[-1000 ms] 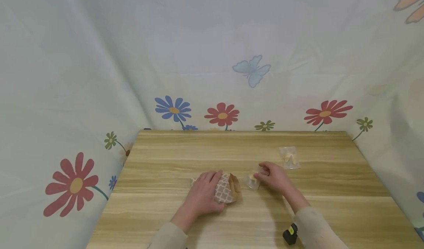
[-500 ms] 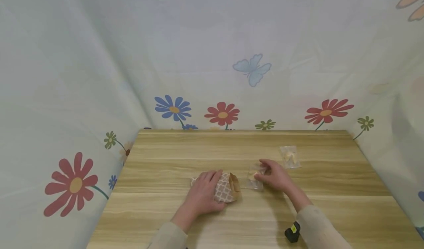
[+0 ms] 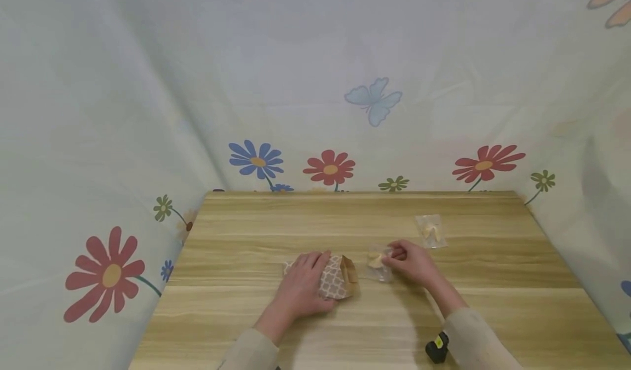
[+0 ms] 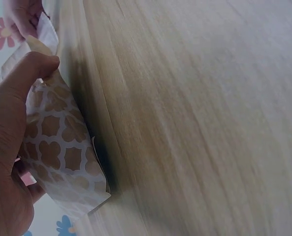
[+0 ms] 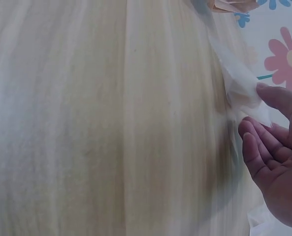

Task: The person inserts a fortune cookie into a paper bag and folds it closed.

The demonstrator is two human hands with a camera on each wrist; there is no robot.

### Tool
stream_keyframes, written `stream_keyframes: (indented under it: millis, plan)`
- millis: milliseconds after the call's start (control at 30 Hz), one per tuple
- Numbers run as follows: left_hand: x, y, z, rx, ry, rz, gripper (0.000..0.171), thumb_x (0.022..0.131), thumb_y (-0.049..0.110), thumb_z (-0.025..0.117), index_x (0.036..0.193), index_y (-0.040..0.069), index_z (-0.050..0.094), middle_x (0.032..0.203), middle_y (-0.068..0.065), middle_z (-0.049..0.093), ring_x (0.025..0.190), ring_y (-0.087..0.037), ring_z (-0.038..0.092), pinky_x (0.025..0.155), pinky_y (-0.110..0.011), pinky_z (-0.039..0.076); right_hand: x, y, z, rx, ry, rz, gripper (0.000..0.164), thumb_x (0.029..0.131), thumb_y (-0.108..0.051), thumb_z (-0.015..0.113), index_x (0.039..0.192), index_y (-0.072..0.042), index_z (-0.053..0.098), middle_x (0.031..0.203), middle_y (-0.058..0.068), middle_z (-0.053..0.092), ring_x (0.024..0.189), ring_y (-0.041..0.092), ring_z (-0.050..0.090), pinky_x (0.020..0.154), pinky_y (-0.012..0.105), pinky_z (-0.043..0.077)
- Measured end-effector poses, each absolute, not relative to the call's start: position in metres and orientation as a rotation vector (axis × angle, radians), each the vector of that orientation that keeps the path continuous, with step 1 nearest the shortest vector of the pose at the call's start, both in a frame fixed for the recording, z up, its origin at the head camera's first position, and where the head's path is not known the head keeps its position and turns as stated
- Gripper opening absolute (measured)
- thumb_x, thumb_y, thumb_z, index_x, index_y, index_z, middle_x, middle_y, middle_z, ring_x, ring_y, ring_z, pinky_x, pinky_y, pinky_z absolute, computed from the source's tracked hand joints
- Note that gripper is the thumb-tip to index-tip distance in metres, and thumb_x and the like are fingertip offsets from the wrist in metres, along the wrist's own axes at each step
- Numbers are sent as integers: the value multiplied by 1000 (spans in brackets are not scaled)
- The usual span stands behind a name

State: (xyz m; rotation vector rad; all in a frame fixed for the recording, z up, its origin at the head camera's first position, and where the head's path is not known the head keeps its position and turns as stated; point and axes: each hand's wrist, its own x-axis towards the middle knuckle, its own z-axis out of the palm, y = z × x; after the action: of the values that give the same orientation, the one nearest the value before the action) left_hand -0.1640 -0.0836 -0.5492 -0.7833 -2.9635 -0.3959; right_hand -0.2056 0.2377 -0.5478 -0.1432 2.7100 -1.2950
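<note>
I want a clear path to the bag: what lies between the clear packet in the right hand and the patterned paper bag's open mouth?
Only bare wooden table, per the head view; packet and bag sit apart.

1. The tabletop (image 3: pixel 296 217) is pale wood with long streaked grain, smooth and matt.
2. The small bag (image 3: pixel 337 278) under the left hand (image 3: pixel 302 290) is brown kraft paper printed with a white lattice, matt and creased; its inside is plain brown.
3. The packet (image 3: pixel 378 265) pinched by the right hand (image 3: pixel 413 263) is thin clear plastic film, slightly glossy and crinkled.
4. A second packet (image 3: pixel 431 231) has the same clear, shiny film.
5. The backdrop (image 3: pixel 315 85) is soft matt cloth printed with flowers, faintly wrinkled.
6. The sleeves (image 3: pixel 475 340) are beige matt fabric.
</note>
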Motion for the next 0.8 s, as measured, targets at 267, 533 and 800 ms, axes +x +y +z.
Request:
stream_keyframes:
  millis: [267,533,800]
  plan:
    - [-166,-83,-549,-776,-2966,-416,115,70,59,89,163,12,40,151,-11,56,138,-32,53,120,-52,43,-210,236,-549,-203,2686,-1341,40,96,-18,81,126,4,67,109,10,74,104,28,73,91,41,62]
    - [-166,-82,-547,-793,-2960,-416,116,71,59,90,163,11,39,150,-11,56,138,-32,54,120,-51,43,-207,235,-550,-257,2608,-1468,40,97,-15,80,126,6,64,115,17,73,108,31,72,92,37,61]
    - [-167,-82,-548,-806,-2960,-411,115,72,59,89,163,9,39,150,-12,55,139,-32,52,123,-50,41,-207,235,-555,-282,2507,-1616,40,97,-9,79,128,9,62,116,20,72,108,28,70,85,20,57]
